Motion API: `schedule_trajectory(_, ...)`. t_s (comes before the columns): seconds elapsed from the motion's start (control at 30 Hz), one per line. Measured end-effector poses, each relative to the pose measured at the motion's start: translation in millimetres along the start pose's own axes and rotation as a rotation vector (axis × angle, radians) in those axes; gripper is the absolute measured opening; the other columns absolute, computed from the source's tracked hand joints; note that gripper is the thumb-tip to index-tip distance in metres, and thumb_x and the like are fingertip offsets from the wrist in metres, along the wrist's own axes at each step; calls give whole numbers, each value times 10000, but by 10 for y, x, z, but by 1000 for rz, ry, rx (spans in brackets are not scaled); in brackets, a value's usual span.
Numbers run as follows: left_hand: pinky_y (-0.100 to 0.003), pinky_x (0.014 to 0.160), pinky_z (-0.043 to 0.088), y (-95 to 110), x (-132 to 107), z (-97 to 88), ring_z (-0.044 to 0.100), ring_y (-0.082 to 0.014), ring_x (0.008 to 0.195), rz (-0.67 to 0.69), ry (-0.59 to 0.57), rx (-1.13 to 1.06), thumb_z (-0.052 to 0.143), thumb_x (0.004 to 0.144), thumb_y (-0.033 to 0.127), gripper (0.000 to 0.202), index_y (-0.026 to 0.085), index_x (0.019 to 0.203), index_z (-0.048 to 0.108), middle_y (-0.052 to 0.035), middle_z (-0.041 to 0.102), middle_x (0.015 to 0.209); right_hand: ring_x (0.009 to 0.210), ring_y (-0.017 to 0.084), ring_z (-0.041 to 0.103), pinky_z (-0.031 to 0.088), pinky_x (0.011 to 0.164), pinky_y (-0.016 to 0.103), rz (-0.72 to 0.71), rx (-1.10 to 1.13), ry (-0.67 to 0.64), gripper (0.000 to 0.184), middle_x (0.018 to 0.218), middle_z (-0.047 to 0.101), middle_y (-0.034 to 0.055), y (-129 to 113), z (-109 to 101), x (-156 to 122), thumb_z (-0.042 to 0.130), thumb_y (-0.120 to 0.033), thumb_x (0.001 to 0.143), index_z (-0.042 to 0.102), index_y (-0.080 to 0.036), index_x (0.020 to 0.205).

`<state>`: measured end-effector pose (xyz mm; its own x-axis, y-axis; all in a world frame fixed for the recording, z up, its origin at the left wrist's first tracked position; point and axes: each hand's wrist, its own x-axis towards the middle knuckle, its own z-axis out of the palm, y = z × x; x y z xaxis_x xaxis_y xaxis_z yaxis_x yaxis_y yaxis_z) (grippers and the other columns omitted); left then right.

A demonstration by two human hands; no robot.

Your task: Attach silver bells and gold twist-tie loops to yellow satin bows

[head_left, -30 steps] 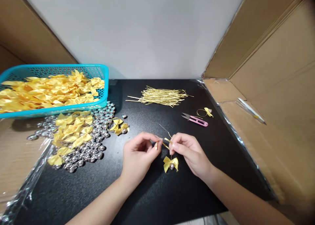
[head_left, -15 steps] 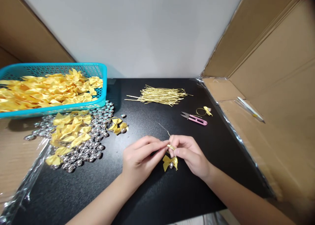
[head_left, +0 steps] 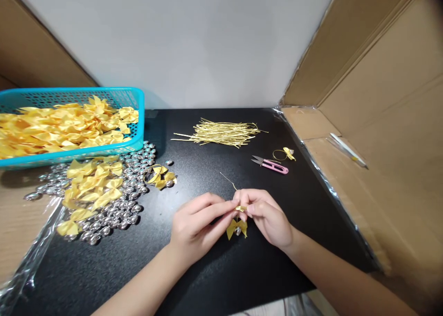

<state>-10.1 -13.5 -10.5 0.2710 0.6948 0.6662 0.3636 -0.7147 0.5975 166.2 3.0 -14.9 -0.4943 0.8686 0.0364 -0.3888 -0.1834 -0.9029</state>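
Note:
Fingertips of my left hand point(head_left: 200, 221) and my right hand point(head_left: 265, 214) meet, both closed on a short bunched piece of gold cord point(head_left: 241, 208). Just below the fingers hangs a yellow ribbon bow point(head_left: 232, 229) with a silver bell-like bead point(head_left: 238, 231) at its middle. A thin needle-like strand point(head_left: 226, 177) sticks up beyond the fingertips, its lower end hidden by my right hand. How the cord is looped between the fingers is too small to make out.
Left, a turquoise basket point(head_left: 141, 122) holds many yellow bows. In front lie loose bows point(head_left: 93, 182) and silver beads point(head_left: 114, 219). Gold cords point(head_left: 224, 133) lie at the back; pink thread snips point(head_left: 275, 166) and a finished-looking bow with cord loop point(head_left: 288, 153) lie right. Cardboard walls flank the black table.
The whole view has shifted slightly, so the things on the table sit a little further left. My hands stay pinched on the cord, with only small finger movement.

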Motion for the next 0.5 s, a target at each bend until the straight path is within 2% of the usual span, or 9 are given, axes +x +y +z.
schedule_trajectory(0.5,-183,516,497,51,57,9,621,-100,541,-36,-18,41,633,828,99,98,180,834,688,-13,679,659,580,139,447,343,596,277,110,-92,-30,222,605,491,-7,-58,24,14,550,-268,759,503,-185,559)
